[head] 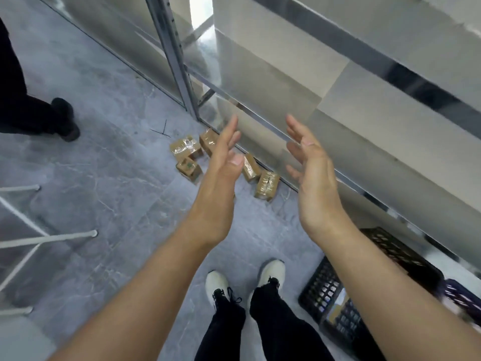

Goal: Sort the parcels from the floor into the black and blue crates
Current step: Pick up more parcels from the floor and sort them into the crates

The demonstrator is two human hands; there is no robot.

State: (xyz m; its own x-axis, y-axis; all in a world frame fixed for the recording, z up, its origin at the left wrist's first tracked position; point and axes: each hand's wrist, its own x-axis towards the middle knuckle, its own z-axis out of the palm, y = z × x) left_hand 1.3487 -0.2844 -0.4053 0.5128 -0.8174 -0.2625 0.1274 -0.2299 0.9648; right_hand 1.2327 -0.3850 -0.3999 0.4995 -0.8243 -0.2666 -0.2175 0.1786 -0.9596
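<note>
- On the grey floor (117, 204), at the foot of the metal shelving (179, 74), lie the parcels (266, 187). They are five small cardboard boxes bound in clear tape, three bunched on the left and two close to the shelving's bottom rail. The left hand hides part of the middle of the group.
- The left hand (221, 178) and the right hand (312, 175) hang in the air above the parcels, palms turned toward each other and fingers straight and loosely spread. Neither holds or touches anything.
- The black crate (320, 282) stands on the floor to the person's right, near the white shoes (270, 272). Something tan shows through its lattice wall; it may be a parcel already inside, but blur leaves that unsure.
- The blue crate (463, 295) sits just beyond the black one at the frame's edge, with only a corner showing.
- The step in hand looks like the reach for a pick, with both hands empty and aimed at the pile.
- The next move calls for bending low and closing the fingers round one box across its narrow sides.
- The two parcels by the rail would be best approached from their open floor side.
- A turn to the right would then bring the parcel to the crates. The markings are too small to tell which crate each parcel belongs in.
- Another person's legs (26, 113) stand at the upper left, well apart from the pile, and the white tube legs (52, 238) of some frame cross the left edge.
</note>
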